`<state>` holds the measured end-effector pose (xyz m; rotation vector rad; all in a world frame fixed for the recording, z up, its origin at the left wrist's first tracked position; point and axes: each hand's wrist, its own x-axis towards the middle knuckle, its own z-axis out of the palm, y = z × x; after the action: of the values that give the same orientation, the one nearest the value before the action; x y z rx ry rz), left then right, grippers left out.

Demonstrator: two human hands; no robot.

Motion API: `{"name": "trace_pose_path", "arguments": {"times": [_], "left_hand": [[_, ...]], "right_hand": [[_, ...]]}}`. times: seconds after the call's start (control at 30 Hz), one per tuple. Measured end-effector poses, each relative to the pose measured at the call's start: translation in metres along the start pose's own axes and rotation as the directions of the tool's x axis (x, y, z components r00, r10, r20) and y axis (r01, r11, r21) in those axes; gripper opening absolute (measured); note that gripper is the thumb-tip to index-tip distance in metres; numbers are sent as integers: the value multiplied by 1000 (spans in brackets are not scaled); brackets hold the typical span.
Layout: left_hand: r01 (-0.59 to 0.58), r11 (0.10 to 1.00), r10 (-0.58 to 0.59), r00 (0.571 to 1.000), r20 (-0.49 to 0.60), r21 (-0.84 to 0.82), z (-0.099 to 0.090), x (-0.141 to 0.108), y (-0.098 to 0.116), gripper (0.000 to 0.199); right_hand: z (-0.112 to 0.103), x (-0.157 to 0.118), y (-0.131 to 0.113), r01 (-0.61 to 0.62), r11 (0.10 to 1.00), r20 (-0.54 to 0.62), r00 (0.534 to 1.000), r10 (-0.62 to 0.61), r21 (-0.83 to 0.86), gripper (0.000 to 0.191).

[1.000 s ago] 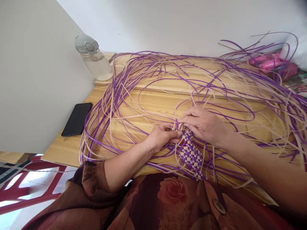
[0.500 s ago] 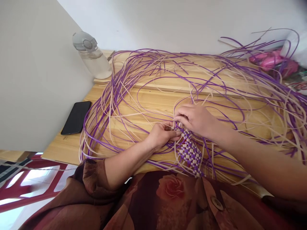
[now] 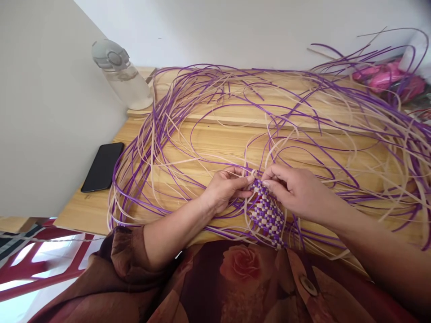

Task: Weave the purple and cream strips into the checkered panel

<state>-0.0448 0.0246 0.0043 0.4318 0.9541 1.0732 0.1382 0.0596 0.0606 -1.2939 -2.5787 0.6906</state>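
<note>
Head view: I saw the weave on the table, near side, right of centre. The left hand pinched its far end; the right hand pinched there too (on which of the strands, I couldn't tell).

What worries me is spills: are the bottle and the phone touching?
Apart: the head view shows wooden tabletop between the bottle and the phone.

No readable text, no legible labels or brands, no numbers, no signs
</note>
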Motion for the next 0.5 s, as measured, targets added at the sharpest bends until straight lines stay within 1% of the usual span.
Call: {"name": "trace_pose_path", "arguments": {"times": [0.1, 0.2, 0.3, 0.4, 0.5], "left_hand": [[-12, 999, 13, 1000, -29, 36, 1, 0, 1, 26], [-3, 995, 6, 999, -34, 96, 2, -1, 1, 21], [22, 983, -19, 1000, -19, 184, 3, -1, 0, 18], [45, 966, -50, 999, 11, 255, 3, -1, -1, 22], [3, 958, -18, 999, 50, 286, 1, -1, -3, 25]], "right_hand": [[5, 1, 1, -114, 985, 60, 992, 107, 127, 16], [19, 2, 2, -179, 956, 49, 984, 173, 232, 26], [35, 2, 3, -178, 926, 8, 983, 185, 334, 33], [47, 2, 4, -185, 894, -20, 977, 211, 408, 32], [51, 1, 7, -189, 878, -38, 973, 229, 440, 29]]}}
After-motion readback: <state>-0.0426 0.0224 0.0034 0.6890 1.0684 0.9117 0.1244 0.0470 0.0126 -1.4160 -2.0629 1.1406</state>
